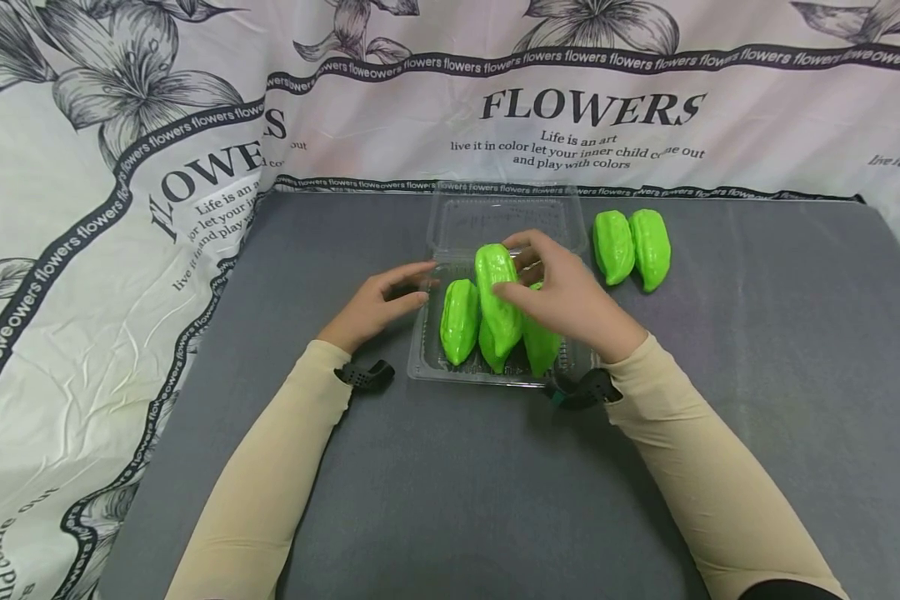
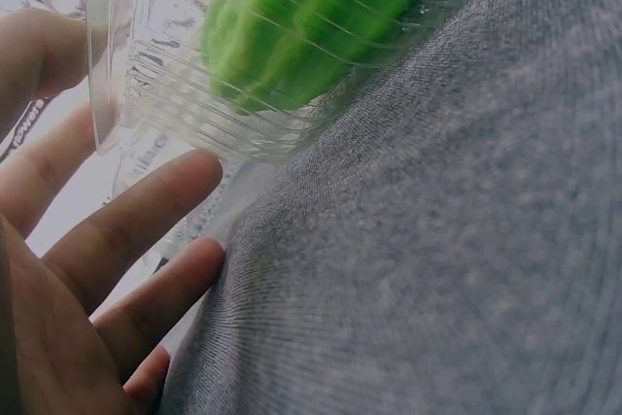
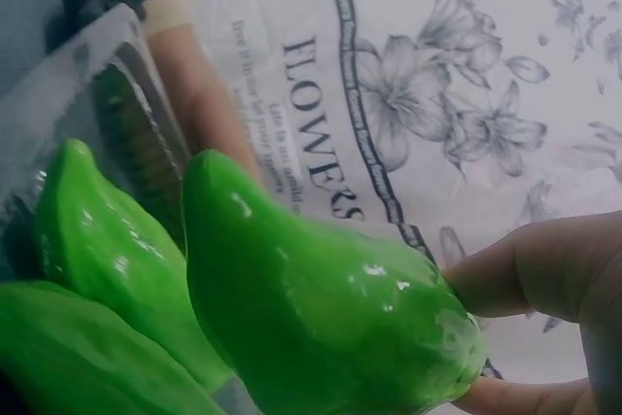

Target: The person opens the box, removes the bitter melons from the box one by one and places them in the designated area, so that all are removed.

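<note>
A glossy, ridged green gourd [image 1: 498, 287] is pinched near its blunt far end by my right hand [image 1: 562, 287]. Thumb and fingers on that end also show in the right wrist view, where the tapered tip points away. Below it, a hinged clear plastic box [image 1: 487, 379] holds similar gourds: one at the left [image 1: 459, 323], one mostly hidden under the held gourd [image 1: 492, 354], and one partly behind my right hand [image 1: 542, 346]. My left hand [image 1: 378, 304] is at the box's left rim, fingers spread and fairly straight; whether they touch it is unclear.
Two more green gourds, a left one [image 1: 613, 247] and a right one [image 1: 651, 248], lie side by side on the grey table [image 1: 457, 500], right of the box. The raised clear lid [image 1: 506, 221] lies back toward the flower-printed cloth [image 1: 390, 125].
</note>
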A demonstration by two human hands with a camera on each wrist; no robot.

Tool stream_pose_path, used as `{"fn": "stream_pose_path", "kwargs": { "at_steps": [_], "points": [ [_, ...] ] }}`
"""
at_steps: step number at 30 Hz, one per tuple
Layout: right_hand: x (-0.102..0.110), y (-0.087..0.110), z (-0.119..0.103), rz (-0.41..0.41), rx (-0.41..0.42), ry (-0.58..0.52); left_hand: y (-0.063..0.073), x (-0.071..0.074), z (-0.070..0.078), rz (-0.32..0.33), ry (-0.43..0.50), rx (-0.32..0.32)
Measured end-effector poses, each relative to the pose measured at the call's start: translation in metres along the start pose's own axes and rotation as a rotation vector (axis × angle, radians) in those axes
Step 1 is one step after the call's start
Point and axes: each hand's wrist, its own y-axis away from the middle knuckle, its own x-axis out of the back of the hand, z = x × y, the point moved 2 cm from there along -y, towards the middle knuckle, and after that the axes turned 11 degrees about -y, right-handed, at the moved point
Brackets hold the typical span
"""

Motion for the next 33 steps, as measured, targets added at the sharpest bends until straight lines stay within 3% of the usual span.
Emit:
{"fn": "stream_pose_path", "kwargs": {
  "at_steps": [16,33],
  "points": [
    [0.036,0.007,-0.006,0.095,-0.001,-0.029,0.0,0.0,-0.002,0.008,-0.006,0.001],
    [0.079,0.017,-0.004,0.256,0.029,-0.045,-0.001,-0.001,-0.001,0.006,-0.004,-0.011]
  ]
}}
